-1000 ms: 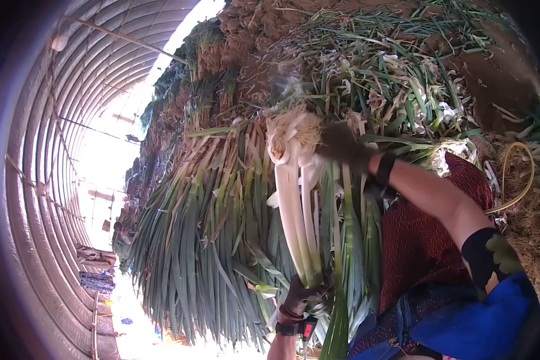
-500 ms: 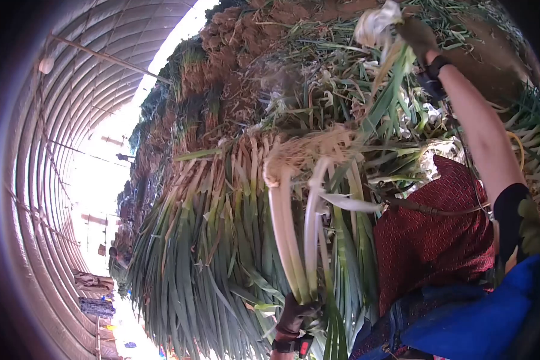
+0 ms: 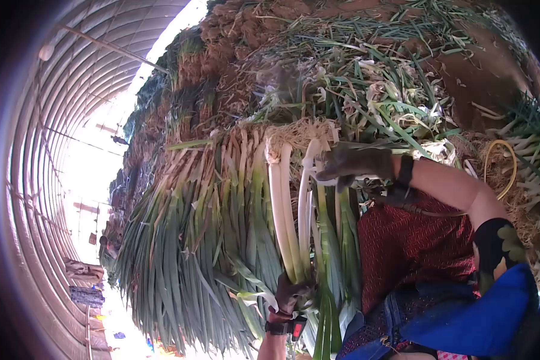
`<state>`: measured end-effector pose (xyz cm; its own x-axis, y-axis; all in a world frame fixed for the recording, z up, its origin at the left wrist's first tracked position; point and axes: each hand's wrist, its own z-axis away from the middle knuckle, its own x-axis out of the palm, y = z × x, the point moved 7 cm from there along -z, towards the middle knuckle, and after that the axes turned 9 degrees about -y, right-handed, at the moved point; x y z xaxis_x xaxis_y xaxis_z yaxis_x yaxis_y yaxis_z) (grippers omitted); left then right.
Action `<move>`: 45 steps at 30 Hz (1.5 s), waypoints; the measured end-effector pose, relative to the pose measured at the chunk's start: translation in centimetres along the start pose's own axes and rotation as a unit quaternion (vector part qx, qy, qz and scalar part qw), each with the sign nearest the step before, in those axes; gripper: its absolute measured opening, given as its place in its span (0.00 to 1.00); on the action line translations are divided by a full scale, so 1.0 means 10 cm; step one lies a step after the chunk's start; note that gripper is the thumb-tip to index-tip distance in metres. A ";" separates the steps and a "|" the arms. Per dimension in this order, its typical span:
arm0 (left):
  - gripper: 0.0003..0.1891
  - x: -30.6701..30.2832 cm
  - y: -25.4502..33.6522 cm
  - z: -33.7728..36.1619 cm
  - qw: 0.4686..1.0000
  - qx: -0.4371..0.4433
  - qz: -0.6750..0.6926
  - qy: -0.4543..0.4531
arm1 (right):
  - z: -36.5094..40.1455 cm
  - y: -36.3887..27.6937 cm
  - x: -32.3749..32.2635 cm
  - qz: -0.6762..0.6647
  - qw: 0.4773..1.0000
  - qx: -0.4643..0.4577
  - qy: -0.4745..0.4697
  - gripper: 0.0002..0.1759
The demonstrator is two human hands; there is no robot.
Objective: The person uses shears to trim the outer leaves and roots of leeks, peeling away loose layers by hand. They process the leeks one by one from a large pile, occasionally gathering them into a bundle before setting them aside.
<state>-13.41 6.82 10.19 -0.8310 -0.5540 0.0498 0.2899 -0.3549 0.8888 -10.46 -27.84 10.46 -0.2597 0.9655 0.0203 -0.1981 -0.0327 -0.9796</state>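
Note:
In the head view, which is turned sideways, my gloved left hand is closed around the lower part of several long green onions. Their white shafts stretch up the picture to a tangle of pale roots. My gloved right hand is beside the root end of the nearest shaft, fingers stretched out and somewhat apart, fingertips at or touching the shaft. A wide row of unpeeled green onions lies under and beside the held ones, with green leaves towards the bottom left.
Stripped skins and leaves lie heaped past the root ends. Stacked onion bundles line the far side. A yellow loop and more white-stemmed onions are at the right. Red patterned cloth covers my lap. A ribbed tunnel roof curves overhead.
My right hand has come back from the waste heap to the held onions. The pale skins it held there are out of it. My left hand keeps its grip, shifted slightly.

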 end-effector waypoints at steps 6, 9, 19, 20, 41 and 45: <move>0.29 0.03 -0.19 0.01 0.999 -0.003 0.050 -0.009 | -0.15 0.01 0.08 -0.009 0.996 -0.064 0.069 0.13; 0.27 0.10 -0.14 0.01 0.999 -0.007 0.043 -0.011 | 0.04 -0.02 -0.49 0.442 0.830 -0.200 0.274 0.09; 0.19 0.38 -0.19 -0.02 0.975 -0.029 -0.173 0.136 | 0.92 -0.58 -0.90 0.428 0.853 -0.010 0.300 0.24; 0.20 0.44 -0.16 -0.03 0.974 -0.041 -0.182 0.129 | 0.78 -0.54 -0.69 0.396 0.881 0.003 0.260 0.25; 0.25 0.14 -0.32 -0.11 0.999 -0.022 0.007 -0.030 | 1.05 -0.85 -0.62 0.566 0.726 -0.070 0.384 0.37; 0.26 0.10 -0.37 -0.21 0.997 -0.016 0.017 -0.067 | 0.68 -0.77 0.95 0.717 0.581 -0.326 0.207 0.31</move>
<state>-14.33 5.94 6.02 -0.8758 -0.4615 0.1417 0.3319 -0.3626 0.8708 -17.87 -20.21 19.52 0.5590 0.0512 -0.8276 0.3766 -0.9049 0.1984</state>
